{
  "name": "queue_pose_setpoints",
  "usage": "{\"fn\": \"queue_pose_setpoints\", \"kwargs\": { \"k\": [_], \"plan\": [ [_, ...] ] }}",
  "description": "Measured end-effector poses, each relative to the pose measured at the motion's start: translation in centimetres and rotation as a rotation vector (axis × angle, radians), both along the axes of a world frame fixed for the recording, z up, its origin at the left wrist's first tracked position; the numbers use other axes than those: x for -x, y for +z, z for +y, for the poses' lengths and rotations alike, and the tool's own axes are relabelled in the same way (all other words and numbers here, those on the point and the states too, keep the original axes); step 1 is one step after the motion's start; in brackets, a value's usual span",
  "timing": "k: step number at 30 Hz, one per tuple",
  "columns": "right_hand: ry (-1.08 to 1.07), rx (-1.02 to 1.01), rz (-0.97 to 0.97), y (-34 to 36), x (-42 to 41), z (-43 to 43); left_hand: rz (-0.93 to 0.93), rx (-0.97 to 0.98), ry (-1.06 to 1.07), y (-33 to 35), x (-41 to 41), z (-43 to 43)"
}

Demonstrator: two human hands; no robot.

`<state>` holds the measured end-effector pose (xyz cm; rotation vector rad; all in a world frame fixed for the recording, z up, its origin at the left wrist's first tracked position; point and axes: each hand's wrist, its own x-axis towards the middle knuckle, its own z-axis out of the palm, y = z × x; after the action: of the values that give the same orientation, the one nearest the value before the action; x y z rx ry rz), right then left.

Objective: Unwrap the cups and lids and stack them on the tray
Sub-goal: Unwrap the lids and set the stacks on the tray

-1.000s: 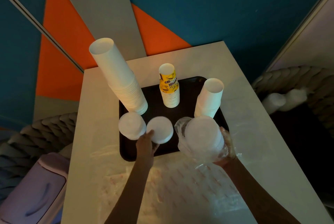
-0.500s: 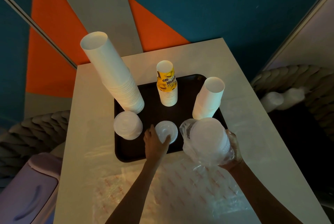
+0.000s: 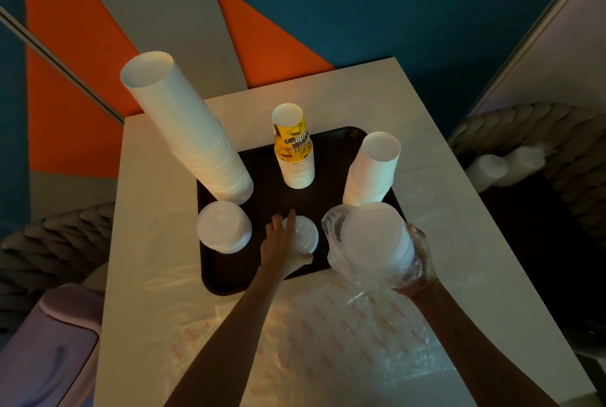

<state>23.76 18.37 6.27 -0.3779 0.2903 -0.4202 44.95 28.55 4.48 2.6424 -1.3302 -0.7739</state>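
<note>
Your left hand [image 3: 281, 244] grasps the small lid stack [image 3: 305, 235], on the tray [image 3: 226, 278] by its near edge | your right hand [image 3: 423, 264] grips the wrapped lid stack [image 3: 373, 241] at the tray's near-right corner.

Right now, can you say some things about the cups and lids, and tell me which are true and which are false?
1. Three stacks of cups stand on the tray. True.
2. The tallest stack is on the right. False: the tall cups stand at the left of the tray.
3. The right hand holds the wrapped lids, which are in clear plastic. True.
4. The middle stack is plain white all over. False: the yellow cups have a yellow printed one on top.
5. The left hand lies flat on the table with nothing in it. False: it holds the small lids on the tray.
</note>
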Motion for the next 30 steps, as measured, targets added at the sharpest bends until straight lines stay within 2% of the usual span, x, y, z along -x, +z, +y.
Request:
{"fn": "queue_pose_setpoints", "kwargs": {
  "k": [5, 10, 12, 15, 18, 22, 23, 24, 26, 28, 30],
  "plan": [
    [-0.072, 0.012, 0.155, -0.6, 0.4, 1.1, -0.025, 0.004, 0.049, 0.0, -0.1, -0.3],
    [-0.020, 0.029, 0.198, 0.9, -0.9, 0.5, -0.036, 0.038, 0.077, -0.1, -1.3, -0.9],
    [-0.023, 0.019, 0.101, 0.6, -1.1, -0.1, -0.047, 0.046, 0.081, -0.1, -1.9, -1.4],
    [-0.003, -0.078, 0.118, 0.9, -1.3, 0.4, -0.054, 0.050, 0.087, -0.2, -2.6, -2.0],
    [-0.104, -0.144, 0.195, 1.2, -1.2, 0.8, -0.042, 0.039, 0.087, -0.2, -2.9, -2.5],
    [-0.077, -0.176, 0.058, 2.6, -1.4, 0.9, 0.001, 0.005, 0.074, 0.6, -3.0, -2.6],
    [-0.037, -0.149, 0.079, 2.3, -1.4, 0.7, 0.029, 0.033, 0.086, 1.2, -3.0, -2.4],
    [-0.040, -0.112, 0.134, 2.5, -1.8, 0.8, 0.068, 0.093, 0.111, 2.0, -2.9, -2.4],
    [-0.141, 0.056, 0.087, 0.5, -1.2, -0.2, 0.115, 0.325, 0.201, 4.2, -2.5, -2.2],
    [-0.091, 0.006, 0.047, 0.2, -1.4, 0.0, 0.162, 0.633, 0.294, 7.3, -1.7, -1.8],
    [0.026, -0.129, -0.047, 1.4, -2.9, 1.7, 0.305, 0.856, 0.292, 10.8, -0.5, -1.1]
  ]
}}
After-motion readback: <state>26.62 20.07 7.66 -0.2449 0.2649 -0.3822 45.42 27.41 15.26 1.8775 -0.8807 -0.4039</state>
